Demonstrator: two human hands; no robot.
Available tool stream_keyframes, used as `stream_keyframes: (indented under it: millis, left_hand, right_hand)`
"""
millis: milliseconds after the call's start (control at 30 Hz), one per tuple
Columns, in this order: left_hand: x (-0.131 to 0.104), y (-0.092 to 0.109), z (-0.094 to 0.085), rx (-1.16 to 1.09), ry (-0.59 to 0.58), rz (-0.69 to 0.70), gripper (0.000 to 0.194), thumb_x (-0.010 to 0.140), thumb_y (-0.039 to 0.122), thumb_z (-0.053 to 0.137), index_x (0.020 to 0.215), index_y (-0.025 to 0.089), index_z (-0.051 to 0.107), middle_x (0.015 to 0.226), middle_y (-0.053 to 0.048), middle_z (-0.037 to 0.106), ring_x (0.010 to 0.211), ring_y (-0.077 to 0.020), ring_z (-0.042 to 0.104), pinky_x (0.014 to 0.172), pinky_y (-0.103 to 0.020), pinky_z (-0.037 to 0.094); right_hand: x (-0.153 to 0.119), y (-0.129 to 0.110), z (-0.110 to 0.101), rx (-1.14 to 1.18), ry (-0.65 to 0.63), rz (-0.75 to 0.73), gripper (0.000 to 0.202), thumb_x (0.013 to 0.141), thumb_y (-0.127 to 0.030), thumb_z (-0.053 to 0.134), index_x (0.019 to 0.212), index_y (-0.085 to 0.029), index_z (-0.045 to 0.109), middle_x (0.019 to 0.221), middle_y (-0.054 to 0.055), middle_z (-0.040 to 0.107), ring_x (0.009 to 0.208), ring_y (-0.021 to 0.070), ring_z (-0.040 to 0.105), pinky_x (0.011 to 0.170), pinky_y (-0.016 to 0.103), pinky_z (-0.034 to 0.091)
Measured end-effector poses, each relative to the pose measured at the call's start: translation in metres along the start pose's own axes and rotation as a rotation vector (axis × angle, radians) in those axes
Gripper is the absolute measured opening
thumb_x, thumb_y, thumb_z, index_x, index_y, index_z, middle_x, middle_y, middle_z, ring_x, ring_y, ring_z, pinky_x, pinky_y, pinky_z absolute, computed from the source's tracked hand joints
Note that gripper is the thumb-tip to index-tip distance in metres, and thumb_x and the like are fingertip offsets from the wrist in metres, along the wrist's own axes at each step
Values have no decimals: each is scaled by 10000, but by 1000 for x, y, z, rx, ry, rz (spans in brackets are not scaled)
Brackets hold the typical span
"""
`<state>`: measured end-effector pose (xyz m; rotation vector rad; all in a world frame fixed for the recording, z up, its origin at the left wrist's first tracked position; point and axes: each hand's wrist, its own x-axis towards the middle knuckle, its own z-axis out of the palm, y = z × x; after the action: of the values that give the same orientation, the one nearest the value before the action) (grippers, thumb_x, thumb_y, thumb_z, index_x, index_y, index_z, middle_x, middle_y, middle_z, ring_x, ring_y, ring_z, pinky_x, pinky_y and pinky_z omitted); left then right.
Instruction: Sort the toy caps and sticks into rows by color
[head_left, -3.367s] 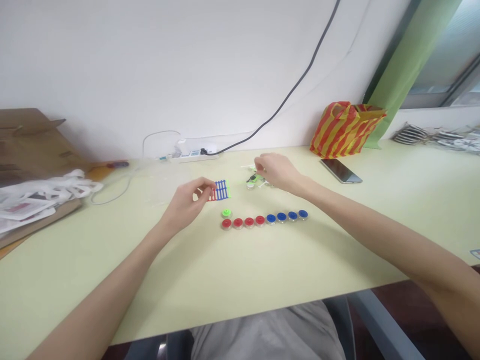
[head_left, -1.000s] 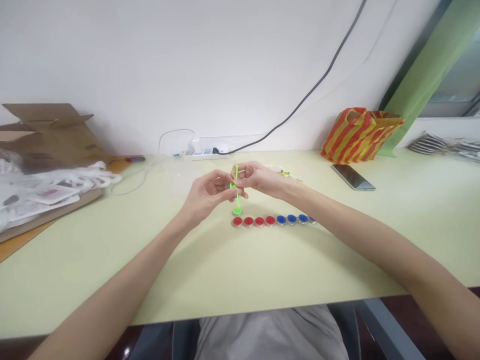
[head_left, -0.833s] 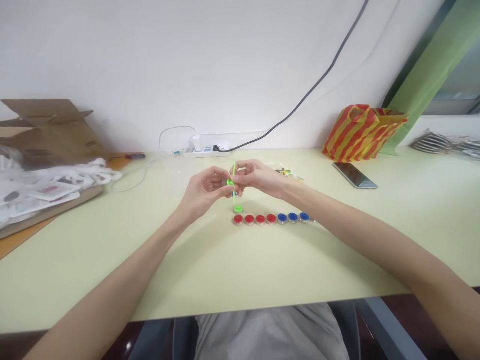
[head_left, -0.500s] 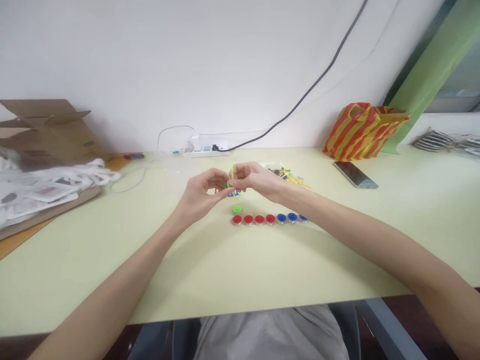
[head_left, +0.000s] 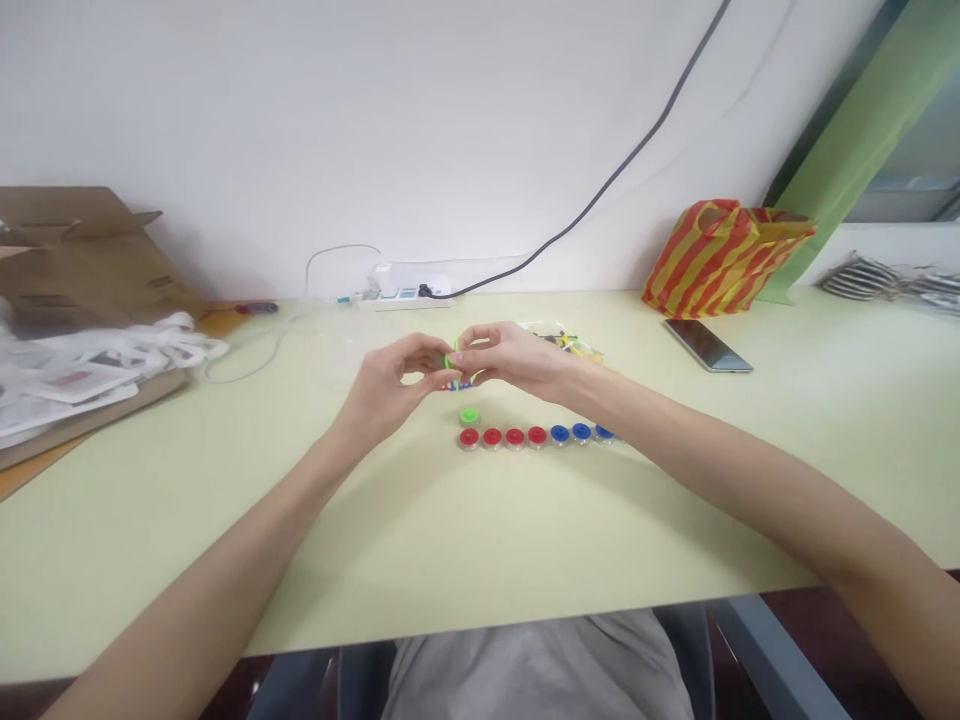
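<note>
My left hand (head_left: 397, 385) and my right hand (head_left: 510, 360) meet above the middle of the table (head_left: 360, 540). Between their pinched fingertips is a small bright green piece (head_left: 457, 347), mostly covered by the fingers. Just below the hands sits a small round container with a green top (head_left: 469, 417). Nearer to me runs a row of similar round containers: several red-topped ones (head_left: 492, 438) on the left, then blue-topped ones (head_left: 559, 434), the rightmost partly hidden by my right forearm. Small blue pieces (head_left: 461, 385) show beneath my fingers.
Behind my right hand lies a clear bag with yellow, green and black pieces (head_left: 576, 346). A phone (head_left: 707, 346) and a striped bag (head_left: 720, 258) are at right. A power strip (head_left: 409, 293) stands by the wall; a cardboard box (head_left: 105, 255) and white packages (head_left: 90, 375) are at left.
The view has shifted slightly. Both hands stay together at the green piece, and their fingers have moved a little around it. The containers stand as before.
</note>
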<state>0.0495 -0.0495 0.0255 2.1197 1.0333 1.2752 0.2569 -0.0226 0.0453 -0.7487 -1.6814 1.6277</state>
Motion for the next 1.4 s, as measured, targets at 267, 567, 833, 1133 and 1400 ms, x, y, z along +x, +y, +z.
stream_keyframes:
  millis: [267,567,833,1133,1400]
  left_hand:
    - [-2,8,6,19,-24,-103,319,865,490,772,1050,232,796,920,-49,802,842,-248,763,889,-425,633]
    - [5,-6,-6,-28,196,-86,300,786,443,856,987,226,806,988,-62,796,895,-242,755,907,-401,629]
    - [2,-24,-7,219,165,45,288,872,478,750,1027,237,771,981,-45,763,880,-209,727,931,-374,609]
    - [1,-25,-4,294,104,140,216,938,399,667,1055,238,752,1013,-47,762,881,-204,736,891,-355,607]
    - [1,-31,-5,315,71,133,231,947,400,651,1084,239,745,1028,-55,756,890,-202,728,892,-358,613]
  right_hand:
    - [-3,1,8,-125,117,-41,317,724,-294,833,707,-204,530,680,-15,588,676,130,483,647,279,356]
    - [4,-10,-31,-411,114,-124,170,809,-325,763,836,-189,665,738,5,644,646,128,503,599,276,350]
    - [10,21,-39,-1462,179,29,95,859,-151,667,879,-115,753,865,166,751,786,245,675,670,317,423]
    - [8,35,-33,-1743,25,70,303,895,-35,503,1111,-75,711,1008,219,741,1005,308,719,729,321,478]
    - [6,34,-27,-1746,52,53,312,913,-11,479,1081,-68,735,993,248,734,964,324,728,729,342,505]
